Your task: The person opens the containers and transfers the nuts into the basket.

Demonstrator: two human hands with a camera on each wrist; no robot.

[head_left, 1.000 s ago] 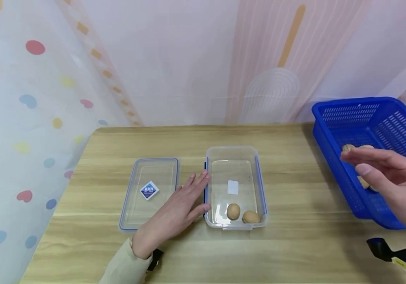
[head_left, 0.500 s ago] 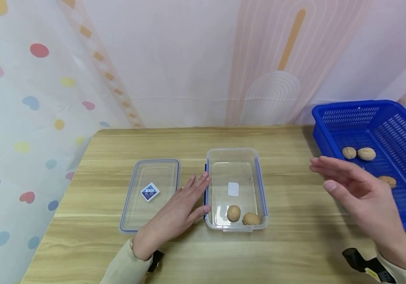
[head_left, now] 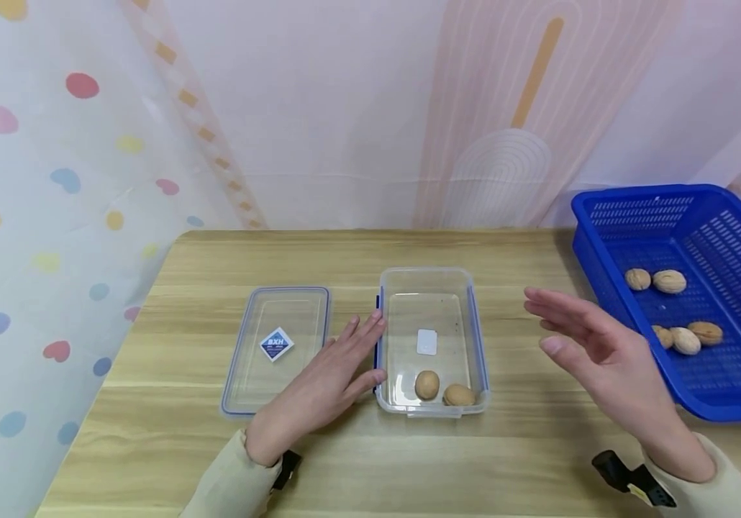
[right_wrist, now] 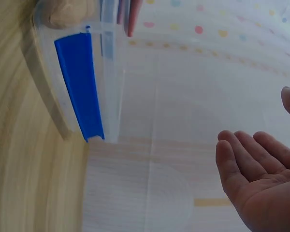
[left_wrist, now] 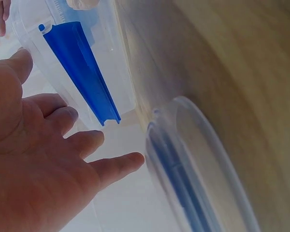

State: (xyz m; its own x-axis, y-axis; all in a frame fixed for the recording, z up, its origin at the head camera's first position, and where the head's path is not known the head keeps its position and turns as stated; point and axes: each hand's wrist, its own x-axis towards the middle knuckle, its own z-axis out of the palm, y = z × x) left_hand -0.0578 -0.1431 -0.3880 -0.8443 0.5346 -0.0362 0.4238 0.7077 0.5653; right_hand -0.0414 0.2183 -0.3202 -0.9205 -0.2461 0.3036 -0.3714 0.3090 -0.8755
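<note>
A clear plastic food box [head_left: 403, 309] stands uncovered on the table, with two walnuts [head_left: 426, 385] at its near end. My left hand [head_left: 319, 385] lies along the box's left side, fingers extended; the fingertips and thumb appear to touch it in the head view. In the left wrist view, the blue side clip [left_wrist: 82, 72] is beyond those fingers. To the right of the box my right hand [head_left: 603, 374] hovers apart from it, fingers extended and thumb spread, holding nothing. Its bare palm [right_wrist: 270, 193] shows in the right wrist view.
The box's clear lid [head_left: 293, 309], blue-edged, lies flat at the left, partly under my left forearm and hand. A blue plastic basket [head_left: 726, 367] holding several walnuts [head_left: 670, 281] stands at the right. A patterned curtain [head_left: 332, 129] hangs behind the table.
My right hand has moved left from over the blue basket to the table area between basket and box, uncovering the walnuts there. The left hand stays at the box.
</note>
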